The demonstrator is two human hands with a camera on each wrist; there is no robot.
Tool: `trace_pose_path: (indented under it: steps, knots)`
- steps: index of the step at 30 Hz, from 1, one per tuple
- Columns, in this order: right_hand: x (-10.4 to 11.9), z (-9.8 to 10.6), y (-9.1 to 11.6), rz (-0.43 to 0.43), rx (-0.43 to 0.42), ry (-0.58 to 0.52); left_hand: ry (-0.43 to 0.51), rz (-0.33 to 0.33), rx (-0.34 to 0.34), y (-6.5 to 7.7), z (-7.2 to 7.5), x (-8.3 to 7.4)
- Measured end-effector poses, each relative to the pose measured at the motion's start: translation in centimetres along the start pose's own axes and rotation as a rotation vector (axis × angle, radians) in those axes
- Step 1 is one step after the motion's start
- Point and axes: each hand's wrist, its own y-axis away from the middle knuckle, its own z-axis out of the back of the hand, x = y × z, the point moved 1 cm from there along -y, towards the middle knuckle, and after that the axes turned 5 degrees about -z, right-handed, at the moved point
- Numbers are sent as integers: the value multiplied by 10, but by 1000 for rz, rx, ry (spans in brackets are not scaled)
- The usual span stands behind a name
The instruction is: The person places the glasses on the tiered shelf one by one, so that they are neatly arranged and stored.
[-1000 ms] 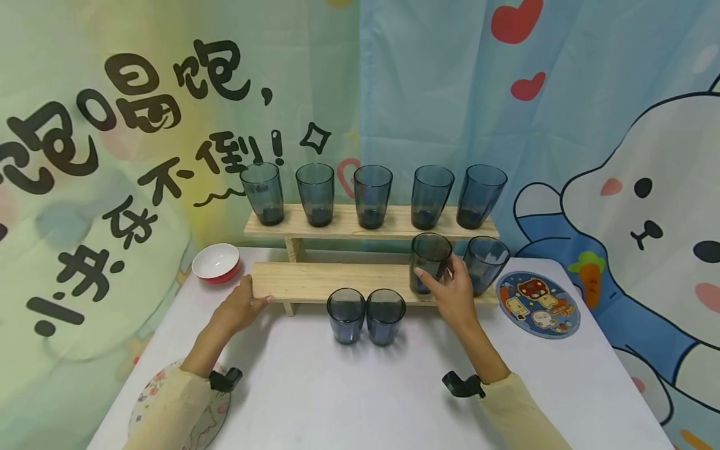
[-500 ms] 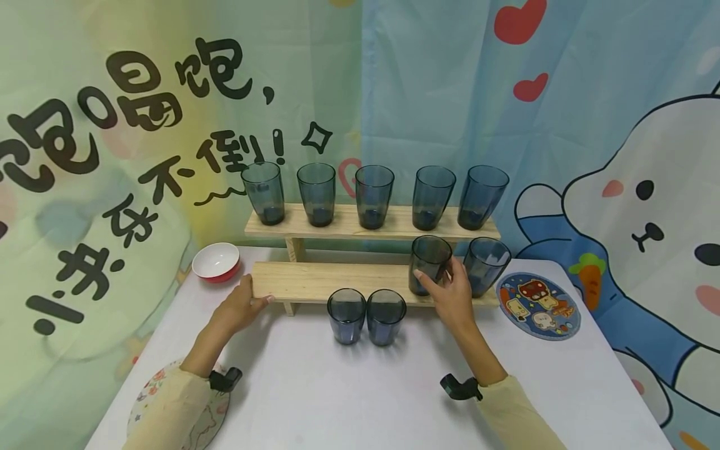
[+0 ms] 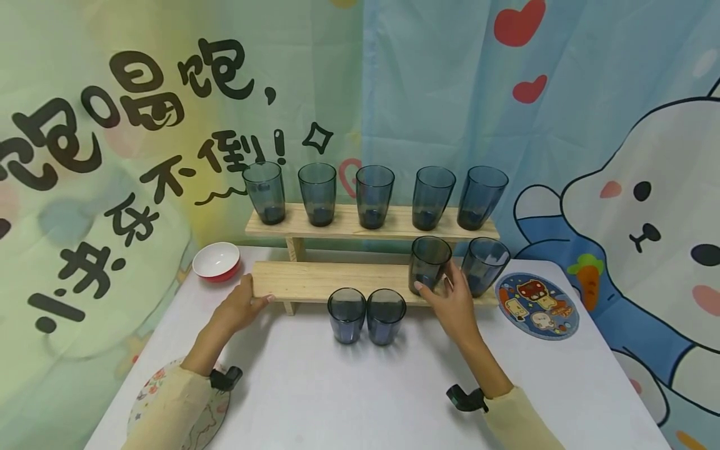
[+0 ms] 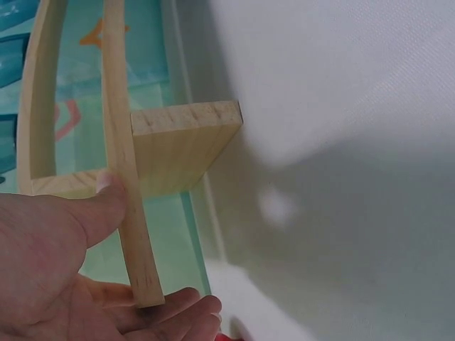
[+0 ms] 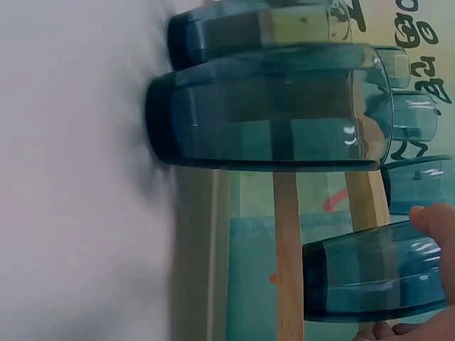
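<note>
My right hand (image 3: 454, 306) holds a dark tinted drinking glass (image 3: 429, 259) standing on the lower board (image 3: 332, 281) of a two-step wooden shelf. Its thumb lies on the near side of the glass, with fingers at the right and behind. To the right stands another tinted glass (image 3: 485, 265) on the same board. My left hand (image 3: 239, 307) grips the board's left end; in the left wrist view the thumb (image 4: 106, 199) lies on one face and the fingers reach beneath the other. Two similar glasses, a left one (image 3: 345, 315) and a right one (image 3: 385, 317), stand side by side before the shelf.
Several matching glasses line the upper board (image 3: 337, 215). A red-and-white bowl (image 3: 216, 261) sits left of the shelf, a round blue cartoon mat (image 3: 538, 306) to its right. Beneath the left sleeve lies a patterned round mat (image 3: 210, 415). A printed curtain (image 3: 416, 81) hangs behind.
The held glass has shifted slightly toward me on the lower board, and the right thumb now sits lower on it. The left hand keeps its grip on the board's end.
</note>
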Motion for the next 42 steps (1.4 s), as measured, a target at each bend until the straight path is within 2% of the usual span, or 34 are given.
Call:
trace_pose_path:
  steps: [7,10,14,20,25,32,37,42]
  knots:
    - [-7,7,28,-92,-40,76,-6,-1,-4,-1,-1,0]
    - [-10,7,37,-110,-42,72,-9,0,-7,0,0,-1]
    - [-13,1,49,-107,9,29,-10,-1,-5,1,1,-1]
    - [-15,-23,63,-67,106,-34,-3,7,-6,0,3,-2]
    - [-19,-40,66,-58,131,-84,3,6,-5,0,2,-1]
    - [-24,-57,64,-24,137,-48,3,3,-9,0,1,-1]
    - [-28,-65,61,-4,129,-69,7,0,-7,0,0,0]
    - [-31,-69,61,-18,131,-87,8,-6,-10,1,1,-2]
